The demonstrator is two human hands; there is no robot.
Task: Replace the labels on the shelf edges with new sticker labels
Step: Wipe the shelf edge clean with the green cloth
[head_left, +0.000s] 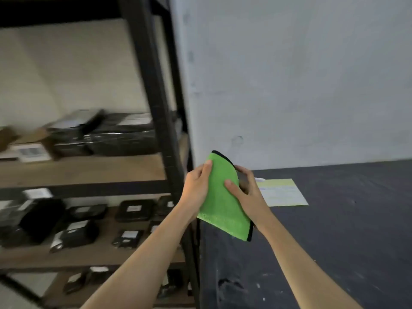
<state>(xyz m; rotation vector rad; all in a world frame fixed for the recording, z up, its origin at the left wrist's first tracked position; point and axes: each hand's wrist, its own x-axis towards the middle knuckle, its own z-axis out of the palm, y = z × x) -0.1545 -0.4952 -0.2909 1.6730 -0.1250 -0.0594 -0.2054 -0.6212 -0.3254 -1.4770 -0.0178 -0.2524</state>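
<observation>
a pale yellow sheet [284,192], taken to be the sticker sheet though its print is too blurred to be read, is laid flat on the dark table [334,241], close to the wall [289,74]. it is touched by neither hand: it lies just beyond the right hand [245,194], and its near left corner is hidden behind that hand's fingers.

between the sheet and the shelf a green cloth [223,204] with black edging is held up, above the table's left edge. it is pinched from both sides. the left hand [196,186] is closed on the cloth's left border, thumb laid on the front and fingers curled out of sight behind. the right hand is closed on the right border, thumb pressed on the front, fingers bent round the back. the cloth's upper end is curved over, and its lower corner hangs free below the right wrist.

to the left, the black shelf edge [89,189] is seen running from the black upright [153,97]. whether a label is stuck on that edge cannot be told; a white patch [38,192] near it is smeared by motion blur. dark wrapped parcels [120,134] with white tags are stacked on the wooden boards, and their details cannot be made out. the lowest board and both forearms are cut off by the frame's bottom.
</observation>
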